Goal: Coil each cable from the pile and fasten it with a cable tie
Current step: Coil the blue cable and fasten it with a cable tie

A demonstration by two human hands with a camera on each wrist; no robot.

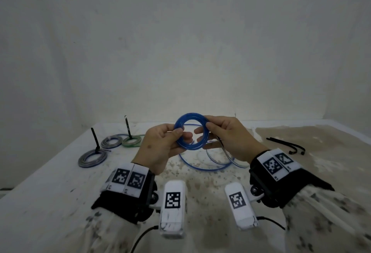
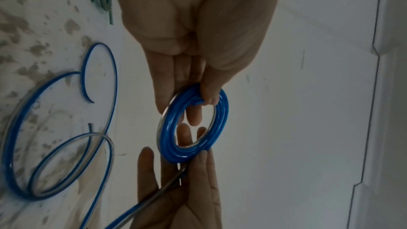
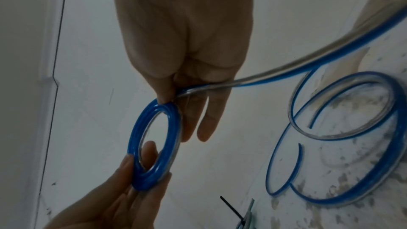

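A blue cable coil (image 1: pixel 185 119) (image 2: pixel 222 117) (image 3: pixel 169 119) hangs in the air above the table, held between both hands. My left hand (image 1: pixel 160 146) (image 2: pixel 198 58) pinches its left side between thumb and fingers. My right hand (image 1: pixel 228 138) (image 3: pixel 187 50) pinches its right side, where the loose part of the blue cable (image 3: pixel 275 70) runs out. That loose cable (image 1: pixel 204 167) (image 2: pixel 66 154) lies in wide loops on the table below. Black cable ties (image 1: pixel 289 145) lie at the right.
Three finished coils lie at the left: a grey one (image 1: pixel 92 158), another grey one (image 1: pixel 111 142) and a green one (image 1: pixel 131 141), two with black tie tails sticking up. The stained white table (image 1: pixel 50 202) meets a pale wall behind.
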